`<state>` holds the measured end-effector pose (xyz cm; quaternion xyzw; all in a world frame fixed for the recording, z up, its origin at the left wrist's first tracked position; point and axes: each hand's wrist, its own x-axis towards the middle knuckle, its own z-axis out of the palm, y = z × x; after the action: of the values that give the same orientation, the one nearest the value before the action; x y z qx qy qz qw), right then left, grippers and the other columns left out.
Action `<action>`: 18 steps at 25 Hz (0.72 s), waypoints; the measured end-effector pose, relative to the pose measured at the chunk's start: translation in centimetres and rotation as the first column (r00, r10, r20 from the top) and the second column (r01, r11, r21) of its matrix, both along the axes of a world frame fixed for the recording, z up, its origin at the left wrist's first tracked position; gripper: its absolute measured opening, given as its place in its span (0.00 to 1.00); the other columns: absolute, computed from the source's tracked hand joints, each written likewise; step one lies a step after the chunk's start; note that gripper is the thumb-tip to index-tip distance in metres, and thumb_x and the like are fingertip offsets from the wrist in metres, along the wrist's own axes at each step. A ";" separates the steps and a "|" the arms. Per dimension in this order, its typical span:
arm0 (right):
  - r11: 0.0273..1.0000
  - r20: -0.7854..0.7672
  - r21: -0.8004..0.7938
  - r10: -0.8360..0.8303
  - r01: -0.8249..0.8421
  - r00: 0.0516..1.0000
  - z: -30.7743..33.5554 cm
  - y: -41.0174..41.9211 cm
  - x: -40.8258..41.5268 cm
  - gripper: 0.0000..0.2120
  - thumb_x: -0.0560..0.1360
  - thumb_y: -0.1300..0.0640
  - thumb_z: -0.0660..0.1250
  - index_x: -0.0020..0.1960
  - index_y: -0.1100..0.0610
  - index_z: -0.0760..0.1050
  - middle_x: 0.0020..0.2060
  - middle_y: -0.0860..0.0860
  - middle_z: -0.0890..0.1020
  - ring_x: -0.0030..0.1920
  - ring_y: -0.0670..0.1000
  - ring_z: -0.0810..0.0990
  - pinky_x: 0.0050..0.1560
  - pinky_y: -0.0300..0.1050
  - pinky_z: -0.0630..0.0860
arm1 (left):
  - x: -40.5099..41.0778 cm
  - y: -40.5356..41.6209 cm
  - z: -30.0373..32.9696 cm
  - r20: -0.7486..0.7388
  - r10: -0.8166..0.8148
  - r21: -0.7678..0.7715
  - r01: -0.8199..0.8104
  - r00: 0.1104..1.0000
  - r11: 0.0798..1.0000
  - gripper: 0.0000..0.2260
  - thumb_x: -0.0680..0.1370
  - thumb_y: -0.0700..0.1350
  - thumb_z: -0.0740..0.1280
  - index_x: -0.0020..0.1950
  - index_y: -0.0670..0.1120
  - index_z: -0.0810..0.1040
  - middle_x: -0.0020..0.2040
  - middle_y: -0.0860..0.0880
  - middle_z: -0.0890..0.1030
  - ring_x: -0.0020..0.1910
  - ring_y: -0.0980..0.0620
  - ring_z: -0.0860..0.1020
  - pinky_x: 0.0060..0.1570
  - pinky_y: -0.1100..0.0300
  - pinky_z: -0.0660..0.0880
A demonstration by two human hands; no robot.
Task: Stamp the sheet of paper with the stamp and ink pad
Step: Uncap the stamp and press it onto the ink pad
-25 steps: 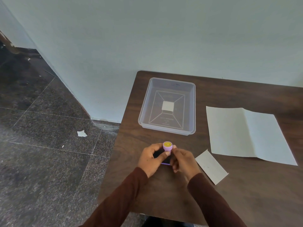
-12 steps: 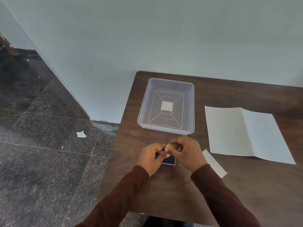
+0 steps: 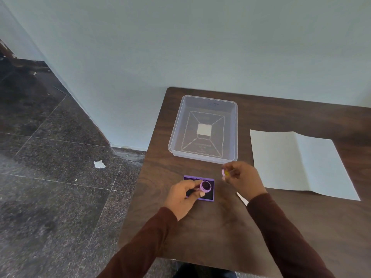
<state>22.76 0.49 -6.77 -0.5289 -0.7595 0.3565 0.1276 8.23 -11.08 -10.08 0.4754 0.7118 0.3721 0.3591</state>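
Note:
A purple ink pad (image 3: 209, 194) lies open on the dark wooden table (image 3: 210, 233), its black pad facing up. Over it, my left hand (image 3: 183, 195) holds a small purple round piece of the stamp (image 3: 205, 186), its dark hollow end facing the camera. My right hand (image 3: 244, 180) is up and to the right of the pad, pinching the other stamp piece (image 3: 225, 173), purple with a yellow smiley face. The white sheet of paper (image 3: 301, 163), creased down the middle, lies flat on the table to the right.
A clear plastic tray (image 3: 202, 129) with a small white square in it stands behind the pad. A white paper strip (image 3: 242, 198) peeks out under my right wrist. The table's left edge drops to a dark tiled floor; a pale wall runs behind.
The stamp has come apart into two pieces. My right hand moved right and up with the smiley piece; my left hand kept the other piece over the now uncovered ink pad.

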 end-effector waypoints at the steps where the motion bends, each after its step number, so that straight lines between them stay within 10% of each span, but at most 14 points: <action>1: 0.998 0.160 0.036 0.039 -0.045 0.986 -1.0 0.1 0.2 0.13 0.72 0.62 0.69 0.56 0.59 0.79 0.53 0.56 0.82 0.52 0.55 0.78 0.51 0.36 0.71 | 0.0 -0.1 -0.1 -0.006 0.007 0.020 -0.006 1.000 1.000 0.14 0.74 0.39 0.69 0.60 0.41 0.80 0.55 0.46 0.82 0.53 0.55 0.78 0.53 0.76 0.70; 8: 0.965 0.514 0.096 0.161 -0.243 0.843 -3.1 -0.6 0.3 0.16 0.76 0.52 0.64 0.62 0.53 0.74 0.60 0.53 0.78 0.61 0.54 0.72 0.64 0.47 0.68 | 0.0 0.0 0.2 0.144 0.123 0.072 -0.135 0.982 0.988 0.12 0.71 0.35 0.72 0.52 0.48 0.82 0.43 0.59 0.78 0.39 0.65 0.77 0.48 0.66 0.75; 11: 0.997 0.086 0.044 -0.062 0.058 0.994 -2.2 -2.0 0.7 0.14 0.75 0.56 0.66 0.60 0.56 0.78 0.55 0.54 0.81 0.55 0.53 0.77 0.56 0.42 0.74 | 0.3 0.2 0.4 0.310 0.189 0.060 -0.218 0.932 0.974 0.17 0.70 0.33 0.72 0.45 0.56 0.80 0.40 0.57 0.82 0.34 0.69 0.77 0.43 0.70 0.75; 14: 0.741 -0.429 -0.671 -0.406 0.016 0.807 -0.1 -4.5 -0.2 0.09 0.78 0.60 0.61 0.49 0.61 0.79 0.36 0.57 0.83 0.31 0.47 0.81 0.32 0.36 0.78 | 0.6 0.5 0.4 0.368 0.203 0.059 -0.241 0.907 0.969 0.18 0.67 0.33 0.75 0.42 0.58 0.81 0.37 0.59 0.82 0.36 0.67 0.78 0.44 0.65 0.75; 18: 0.456 -0.453 -0.870 -0.592 -0.187 0.666 0.5 -4.9 -0.5 0.09 0.78 0.60 0.60 0.45 0.63 0.77 0.29 0.56 0.83 0.27 0.49 0.81 0.29 0.39 0.80 | 0.8 1.0 0.3 0.304 0.181 0.079 -0.214 0.935 0.974 0.13 0.69 0.34 0.74 0.49 0.48 0.83 0.42 0.55 0.74 0.40 0.58 0.74 0.45 0.59 0.71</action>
<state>22.22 -4.37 -6.30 -0.4302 -0.2785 0.8415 0.1711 9.03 -10.10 -9.76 0.3596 0.6727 0.5118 0.3952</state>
